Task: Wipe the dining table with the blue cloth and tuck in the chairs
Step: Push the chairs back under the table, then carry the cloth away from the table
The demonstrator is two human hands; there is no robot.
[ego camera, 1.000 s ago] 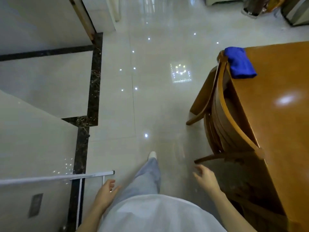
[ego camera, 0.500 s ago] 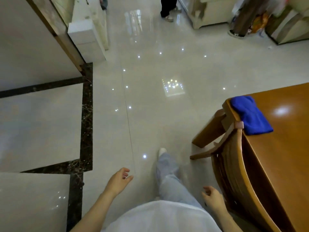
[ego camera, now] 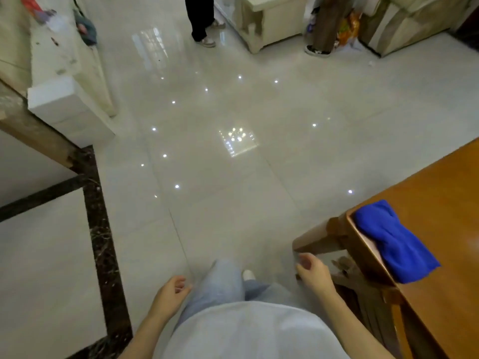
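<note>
The blue cloth (ego camera: 394, 239) lies bunched on the near corner of the brown wooden dining table (ego camera: 445, 203) at the right edge of the view. A wooden chair (ego camera: 363, 257) is pushed against the table's side, its curved back just left of the cloth. My right hand (ego camera: 313, 270) hangs empty with loosely curled fingers, a short way left of the chair and below the cloth. My left hand (ego camera: 171, 291) is empty too, fingers apart, beside my left leg over the floor.
Glossy pale floor tiles (ego camera: 220, 164) spread ahead. A white marble-topped counter (ego camera: 67, 81) and a dark floor border (ego camera: 101, 229) lie to the left. Two people's legs (ego camera: 202, 24) stand at the far end near cream furniture (ego camera: 269, 19).
I have walked forward along the table and the view has tilted up. The cloth and chair now sit lower right, closer to me. My right hand has risen toward the chair.
</note>
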